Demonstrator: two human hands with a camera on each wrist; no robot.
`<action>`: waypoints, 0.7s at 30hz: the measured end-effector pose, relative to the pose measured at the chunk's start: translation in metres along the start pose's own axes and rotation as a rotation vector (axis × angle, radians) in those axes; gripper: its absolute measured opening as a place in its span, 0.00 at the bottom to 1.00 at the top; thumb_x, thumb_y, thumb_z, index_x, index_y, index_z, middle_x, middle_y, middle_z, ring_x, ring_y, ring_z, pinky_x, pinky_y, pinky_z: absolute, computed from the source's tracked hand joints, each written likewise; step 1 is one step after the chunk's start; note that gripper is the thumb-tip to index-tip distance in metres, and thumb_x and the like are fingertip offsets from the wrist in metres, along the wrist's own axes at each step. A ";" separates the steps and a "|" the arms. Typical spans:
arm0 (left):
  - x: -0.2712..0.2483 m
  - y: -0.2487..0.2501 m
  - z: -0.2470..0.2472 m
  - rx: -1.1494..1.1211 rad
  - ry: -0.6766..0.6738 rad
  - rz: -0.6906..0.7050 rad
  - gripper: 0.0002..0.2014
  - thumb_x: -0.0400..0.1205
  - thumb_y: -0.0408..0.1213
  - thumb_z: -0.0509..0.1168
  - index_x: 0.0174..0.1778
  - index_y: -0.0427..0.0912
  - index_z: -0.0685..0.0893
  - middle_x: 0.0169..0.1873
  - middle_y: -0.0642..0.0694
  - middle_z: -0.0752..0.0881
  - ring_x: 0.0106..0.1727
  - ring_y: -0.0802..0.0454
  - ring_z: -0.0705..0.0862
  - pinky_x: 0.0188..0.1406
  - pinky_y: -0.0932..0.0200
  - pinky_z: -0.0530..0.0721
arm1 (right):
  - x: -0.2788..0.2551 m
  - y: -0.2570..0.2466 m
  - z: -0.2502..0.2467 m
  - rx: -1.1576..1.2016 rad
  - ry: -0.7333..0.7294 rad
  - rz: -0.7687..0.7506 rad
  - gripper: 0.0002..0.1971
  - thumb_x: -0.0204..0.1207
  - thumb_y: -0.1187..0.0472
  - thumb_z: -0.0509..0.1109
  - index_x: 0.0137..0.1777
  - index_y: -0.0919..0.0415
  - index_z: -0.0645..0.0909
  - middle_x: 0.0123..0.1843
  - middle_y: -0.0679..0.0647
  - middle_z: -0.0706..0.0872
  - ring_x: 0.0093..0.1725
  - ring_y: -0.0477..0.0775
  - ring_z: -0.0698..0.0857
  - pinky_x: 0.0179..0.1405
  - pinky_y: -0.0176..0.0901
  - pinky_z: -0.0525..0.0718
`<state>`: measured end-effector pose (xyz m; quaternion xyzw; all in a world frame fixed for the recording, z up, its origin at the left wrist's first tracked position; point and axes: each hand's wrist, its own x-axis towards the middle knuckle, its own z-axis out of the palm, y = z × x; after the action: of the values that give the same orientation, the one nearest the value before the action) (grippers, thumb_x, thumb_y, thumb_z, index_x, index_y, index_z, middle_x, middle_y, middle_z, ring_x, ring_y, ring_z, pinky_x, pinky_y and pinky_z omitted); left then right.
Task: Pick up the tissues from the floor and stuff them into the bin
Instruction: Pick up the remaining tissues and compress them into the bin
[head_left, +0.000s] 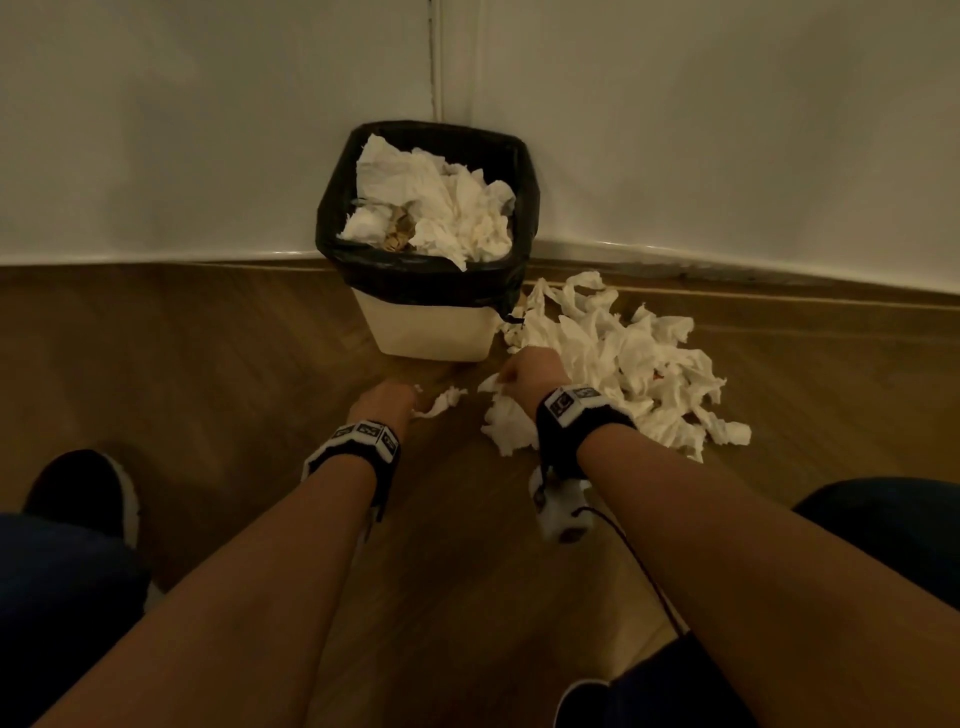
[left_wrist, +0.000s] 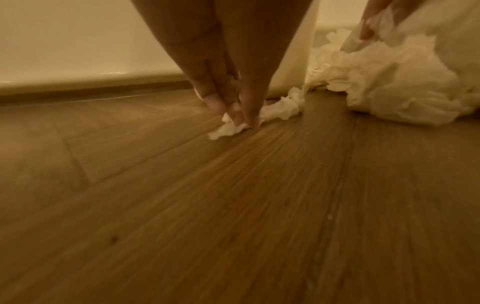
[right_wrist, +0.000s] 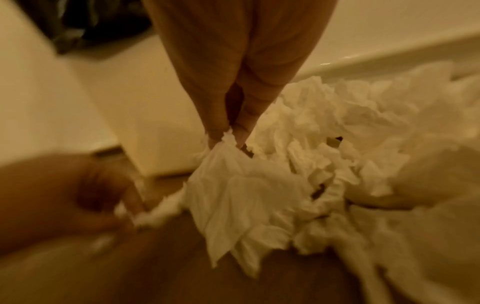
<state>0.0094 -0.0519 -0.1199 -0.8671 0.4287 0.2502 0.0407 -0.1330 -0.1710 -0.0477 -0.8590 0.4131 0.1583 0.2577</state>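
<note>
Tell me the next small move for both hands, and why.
Probably lift both hands toward the bin. The left hand already pinches a small twisted tissue at the floor, and the right hand pinches a larger crumpled tissue. The bin is close ahead, already heaped.

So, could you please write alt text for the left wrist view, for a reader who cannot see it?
The left hand reaches down to a wooden floor and its fingers pinch a small crumpled tissue. To the right lies a larger tissue pile, where the right hand grips more tissue; the pale bin stands just behind.
</note>
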 end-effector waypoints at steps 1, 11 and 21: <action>-0.002 -0.001 -0.002 -0.044 -0.018 -0.047 0.15 0.85 0.40 0.54 0.66 0.43 0.78 0.64 0.40 0.79 0.62 0.41 0.80 0.55 0.53 0.77 | 0.000 0.002 -0.002 0.123 0.042 0.034 0.13 0.81 0.62 0.65 0.61 0.63 0.84 0.62 0.58 0.84 0.63 0.57 0.81 0.60 0.39 0.77; -0.029 -0.009 -0.018 -0.647 0.220 -0.126 0.18 0.85 0.31 0.54 0.72 0.37 0.74 0.66 0.32 0.78 0.65 0.35 0.77 0.66 0.50 0.74 | -0.036 -0.011 -0.036 1.316 -0.103 0.292 0.17 0.82 0.70 0.61 0.70 0.67 0.76 0.71 0.63 0.78 0.63 0.61 0.81 0.61 0.46 0.82; -0.056 -0.001 -0.073 -1.206 0.493 -0.078 0.19 0.81 0.33 0.63 0.68 0.45 0.73 0.63 0.41 0.80 0.60 0.44 0.80 0.61 0.48 0.80 | -0.093 -0.036 -0.095 1.580 -0.111 0.037 0.19 0.78 0.77 0.63 0.69 0.77 0.72 0.47 0.60 0.85 0.44 0.50 0.84 0.39 0.32 0.86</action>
<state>0.0107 -0.0315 -0.0307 -0.7847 0.1781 0.2389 -0.5435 -0.1557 -0.1481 0.0862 -0.4055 0.4038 -0.1350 0.8089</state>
